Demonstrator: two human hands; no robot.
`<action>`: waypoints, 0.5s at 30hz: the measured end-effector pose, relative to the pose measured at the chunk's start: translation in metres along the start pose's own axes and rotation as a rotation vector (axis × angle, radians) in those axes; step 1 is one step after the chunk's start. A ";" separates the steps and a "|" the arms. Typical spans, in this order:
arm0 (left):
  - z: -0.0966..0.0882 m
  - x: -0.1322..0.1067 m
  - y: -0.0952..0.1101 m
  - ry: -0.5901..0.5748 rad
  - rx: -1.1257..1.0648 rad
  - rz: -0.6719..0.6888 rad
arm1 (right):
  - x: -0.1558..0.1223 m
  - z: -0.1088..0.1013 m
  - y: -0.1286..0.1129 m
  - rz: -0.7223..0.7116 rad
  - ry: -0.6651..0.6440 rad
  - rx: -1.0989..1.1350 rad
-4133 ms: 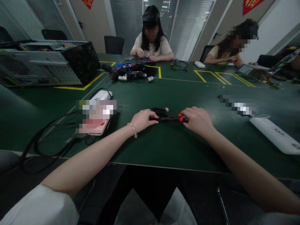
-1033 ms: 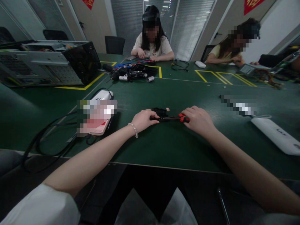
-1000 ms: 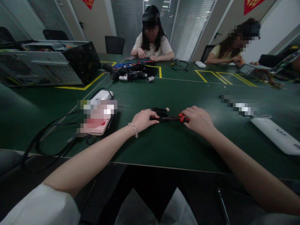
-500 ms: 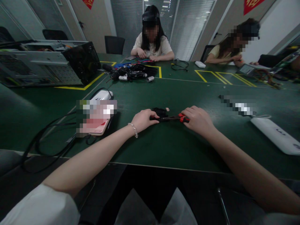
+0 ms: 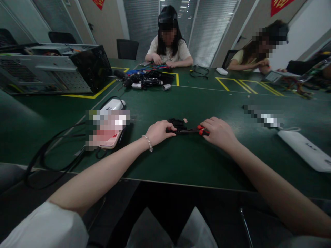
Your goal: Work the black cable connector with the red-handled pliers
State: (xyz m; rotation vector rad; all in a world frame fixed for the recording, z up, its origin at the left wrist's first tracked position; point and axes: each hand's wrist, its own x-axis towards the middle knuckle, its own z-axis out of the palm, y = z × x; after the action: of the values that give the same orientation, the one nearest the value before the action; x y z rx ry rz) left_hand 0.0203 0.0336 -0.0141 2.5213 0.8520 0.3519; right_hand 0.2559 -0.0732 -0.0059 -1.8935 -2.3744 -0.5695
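Both of my hands rest on the green table (image 5: 181, 162) near its middle. My left hand (image 5: 158, 132), with a bead bracelet on the wrist, is closed on a small black part (image 5: 177, 124) lying on the table. My right hand (image 5: 219, 132) is closed round the red handles of a pair of pliers (image 5: 192, 130). The thin dark jaws of the pliers reach left to the black part. What the jaws grip is too small to make out.
A phone and white power bank (image 5: 111, 119) with black cables (image 5: 49, 151) lie at left. An open computer case (image 5: 51, 69) stands far left. A white box (image 5: 303, 153) lies at right. Tools and wires (image 5: 144, 81) sit before a person opposite; another person sits far right.
Nothing has visibly changed; both hands stay where they were on the black part and the pliers, with only a slight shift of the camera.
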 end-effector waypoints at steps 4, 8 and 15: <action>0.001 0.001 -0.001 -0.002 0.005 -0.004 | -0.001 0.000 -0.001 0.022 0.009 -0.006; -0.001 0.000 0.000 -0.010 0.000 -0.012 | 0.000 0.001 -0.003 0.024 0.014 0.004; -0.002 -0.001 0.001 -0.013 0.005 -0.006 | 0.001 0.000 -0.002 0.002 0.023 0.005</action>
State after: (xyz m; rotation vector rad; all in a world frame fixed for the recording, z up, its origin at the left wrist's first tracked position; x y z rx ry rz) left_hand 0.0195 0.0334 -0.0119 2.5225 0.8566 0.3309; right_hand 0.2539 -0.0731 -0.0062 -1.8773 -2.3571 -0.5811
